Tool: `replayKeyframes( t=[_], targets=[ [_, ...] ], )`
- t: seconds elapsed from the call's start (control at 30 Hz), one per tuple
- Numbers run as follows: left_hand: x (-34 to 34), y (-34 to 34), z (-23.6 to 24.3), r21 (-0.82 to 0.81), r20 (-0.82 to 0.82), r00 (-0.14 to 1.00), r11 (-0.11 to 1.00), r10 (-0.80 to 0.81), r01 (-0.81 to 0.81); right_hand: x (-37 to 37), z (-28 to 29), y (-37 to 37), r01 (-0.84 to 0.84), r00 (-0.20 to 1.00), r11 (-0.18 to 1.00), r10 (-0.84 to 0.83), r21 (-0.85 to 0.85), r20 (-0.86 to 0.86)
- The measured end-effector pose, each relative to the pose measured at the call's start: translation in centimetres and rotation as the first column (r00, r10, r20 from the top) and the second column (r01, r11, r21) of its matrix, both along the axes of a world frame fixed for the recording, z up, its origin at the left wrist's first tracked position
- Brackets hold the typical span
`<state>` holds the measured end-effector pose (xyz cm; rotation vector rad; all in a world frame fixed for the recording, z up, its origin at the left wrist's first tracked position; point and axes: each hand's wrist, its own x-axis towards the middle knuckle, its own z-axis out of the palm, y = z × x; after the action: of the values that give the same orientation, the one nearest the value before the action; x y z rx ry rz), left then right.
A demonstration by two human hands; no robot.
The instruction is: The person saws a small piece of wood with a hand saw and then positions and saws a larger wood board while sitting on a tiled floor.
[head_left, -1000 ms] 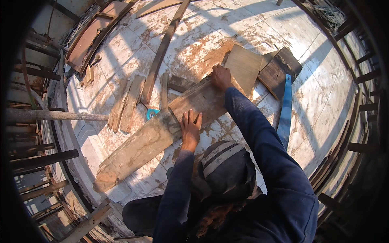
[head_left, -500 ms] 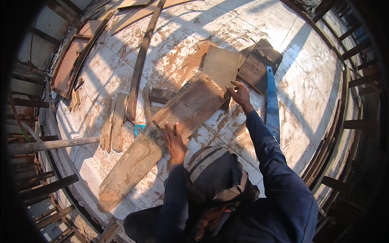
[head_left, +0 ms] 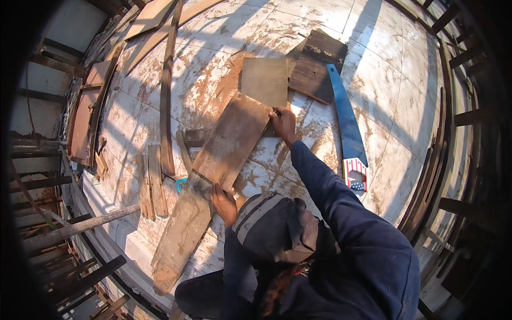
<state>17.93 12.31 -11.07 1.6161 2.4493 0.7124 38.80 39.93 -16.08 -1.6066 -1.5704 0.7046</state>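
Your left hand [head_left: 223,201] clamped on near edge of plank [head_left: 233,138]; right hand [head_left: 284,124] gripping its far corner. Plank lies on floor [head_left: 384,80], overlapping long board [head_left: 181,234]. Step looks like positioning; next, likely squaring it up steadily. Blue saw [head_left: 346,125] lies just right.

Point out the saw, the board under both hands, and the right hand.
saw [head_left: 345,120]: head view, middle of the blue blade.
board [head_left: 232,140]: head view, middle of its top face.
right hand [head_left: 282,124]: head view, back of the hand at the board's far corner.
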Motion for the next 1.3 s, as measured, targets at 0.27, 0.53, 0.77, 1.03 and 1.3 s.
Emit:
replayKeyframes(
  t=[0.27, 0.53, 0.77, 1.03, 1.3],
  targets=[
    [-0.7, -0.2, 0.8, -0.058, 0.006, 1.0, 0.998, 0.022, -0.022, 0.8, 0.7, 1.2, -0.075, 0.997, 0.983, 0.074, -0.167, -0.01],
    [-0.6, -0.1, 1.3, -0.066, 0.026, 1.0, 0.998, 0.01, -0.008, 2.1, 0.8, 1.2, -0.113, 0.993, 0.988, 0.109, -0.103, -0.044],
    [-1.3, -0.4, -0.3, 0.04, -0.046, 0.998, 0.999, 0.034, -0.032, 1.9, -0.2, 1.4, -0.147, 0.989, 0.984, 0.146, -0.098, -0.018],
    [-1.3, -0.6, -0.8, 0.086, -0.071, 0.992, 0.992, 0.1, -0.094, 2.0, -1.7, 2.8, -0.207, 0.941, 0.967, 0.157, -0.147, -0.299],
    [-1.0, -0.3, -1.0, 0.09, -0.046, 0.993, 0.99, 0.112, -0.108, 2.6, -3.8, 4.1, -0.247, 0.91, 0.951, 0.162, -0.186, -0.381]
  ],
)
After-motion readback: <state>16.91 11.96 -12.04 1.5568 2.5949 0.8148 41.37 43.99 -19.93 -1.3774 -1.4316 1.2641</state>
